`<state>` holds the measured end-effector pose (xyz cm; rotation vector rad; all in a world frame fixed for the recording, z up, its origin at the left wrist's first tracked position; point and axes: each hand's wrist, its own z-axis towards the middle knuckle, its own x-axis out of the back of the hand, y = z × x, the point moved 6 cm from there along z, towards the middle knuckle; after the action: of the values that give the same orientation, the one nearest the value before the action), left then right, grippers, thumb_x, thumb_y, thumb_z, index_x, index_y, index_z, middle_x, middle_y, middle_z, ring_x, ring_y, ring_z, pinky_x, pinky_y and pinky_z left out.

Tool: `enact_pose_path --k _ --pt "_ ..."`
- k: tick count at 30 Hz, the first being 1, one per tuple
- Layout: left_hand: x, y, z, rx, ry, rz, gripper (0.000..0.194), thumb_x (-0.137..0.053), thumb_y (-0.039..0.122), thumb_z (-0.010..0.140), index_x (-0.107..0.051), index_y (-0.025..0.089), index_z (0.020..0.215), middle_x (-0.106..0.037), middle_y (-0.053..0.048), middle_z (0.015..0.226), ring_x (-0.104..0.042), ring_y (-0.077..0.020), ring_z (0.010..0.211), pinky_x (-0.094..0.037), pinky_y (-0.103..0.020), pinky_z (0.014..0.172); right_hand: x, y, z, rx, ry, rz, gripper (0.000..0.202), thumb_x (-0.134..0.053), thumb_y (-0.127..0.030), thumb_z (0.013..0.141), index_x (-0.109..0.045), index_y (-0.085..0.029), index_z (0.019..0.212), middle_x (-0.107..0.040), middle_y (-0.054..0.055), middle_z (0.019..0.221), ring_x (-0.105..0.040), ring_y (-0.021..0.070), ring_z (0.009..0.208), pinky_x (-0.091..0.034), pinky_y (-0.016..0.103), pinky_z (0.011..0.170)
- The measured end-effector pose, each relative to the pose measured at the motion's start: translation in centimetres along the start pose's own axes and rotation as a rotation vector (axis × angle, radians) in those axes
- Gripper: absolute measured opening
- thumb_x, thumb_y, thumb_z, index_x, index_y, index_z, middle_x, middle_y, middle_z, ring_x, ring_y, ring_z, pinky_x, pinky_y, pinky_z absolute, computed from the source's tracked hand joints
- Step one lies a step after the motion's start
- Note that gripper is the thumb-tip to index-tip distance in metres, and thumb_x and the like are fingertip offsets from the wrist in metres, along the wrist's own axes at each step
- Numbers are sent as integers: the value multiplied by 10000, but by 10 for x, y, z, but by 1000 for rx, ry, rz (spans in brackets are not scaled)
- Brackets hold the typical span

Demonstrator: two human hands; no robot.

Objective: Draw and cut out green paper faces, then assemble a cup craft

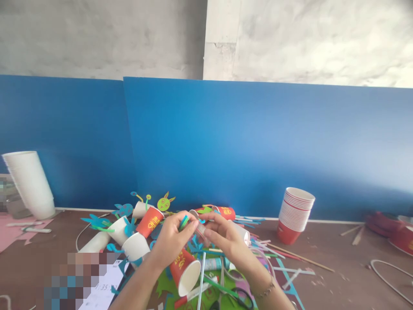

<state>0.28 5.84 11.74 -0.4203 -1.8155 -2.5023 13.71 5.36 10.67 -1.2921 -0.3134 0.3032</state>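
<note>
My left hand (176, 237) is closed, with a small blue and green piece (183, 222) between its thumb and fingers. Close beside it, at the centre of the view, my right hand (224, 237) has its fingers curled round a small clear, pale item (201, 231) that reaches toward the left fingertips. What exactly this item is cannot be made out. Below the hands lie a red paper cup (185, 269) on its side, a red-capped marker (197, 292) and green paper (166, 284). Black-handled scissors (243, 298) rest near the right forearm.
Cups with paper cutouts, among them a white cup (135, 246) and a red cup (150, 221), crowd the left. Stacked cups (295, 215) stand right, a white stack (30, 185) far left. Thin sticks (303, 257) lie right. A blue partition (226, 142) rises behind the table.
</note>
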Motion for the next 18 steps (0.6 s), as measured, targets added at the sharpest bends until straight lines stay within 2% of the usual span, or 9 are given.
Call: enact_pose_path --k 4,8,10,14,16,18 --pt "-2 3 -2 -25 -28 32 238 -519 352 842 -579 163 711 -519 22 625 -505 -126 599 -432 -229 580 -3 1 0 -55 -53 13 294 -564 -439 845 -602 -215 1031 -623 -14 652 -604 144 626 -468 265 629" --pt "-2 6 -4 -42 -6 152 230 -511 337 843 -572 167 700 -510 23 603 -482 -128 595 -410 -222 564 6 4 0 -119 14 -287 294 -592 -456 812 -652 -199 941 -521 -56 481 -505 104 429 -361 209 435" --pt "-1 5 -4 -27 2 184 232 -501 348 846 -583 168 724 -519 22 586 -483 -131 581 -402 -224 556 9 4 0 -139 26 -392 290 -582 -466 812 -674 -200 880 -469 -71 429 -451 88 370 -309 200 390" --pt "0 2 -1 14 6 145 253 -522 380 823 -612 160 739 -548 9 632 -499 -144 623 -415 -231 587 10 5 3 -123 -6 -292 311 -565 -478 811 -654 -181 783 -520 -54 459 -474 87 395 -328 196 407" --pt "-3 -1 0 56 -15 96 249 -543 387 803 -635 156 800 -576 -2 696 -510 -152 668 -417 -237 612 17 8 4 -130 64 -286 293 -566 -457 803 -649 -178 767 -525 -46 459 -490 100 410 -332 200 409" --pt "-9 -6 0 119 -65 16 255 -545 374 794 -636 157 891 -575 2 721 -500 -140 669 -397 -231 609 27 8 4 -128 166 -411 249 -551 -403 806 -664 -189 744 -524 -36 457 -493 115 425 -331 212 415"
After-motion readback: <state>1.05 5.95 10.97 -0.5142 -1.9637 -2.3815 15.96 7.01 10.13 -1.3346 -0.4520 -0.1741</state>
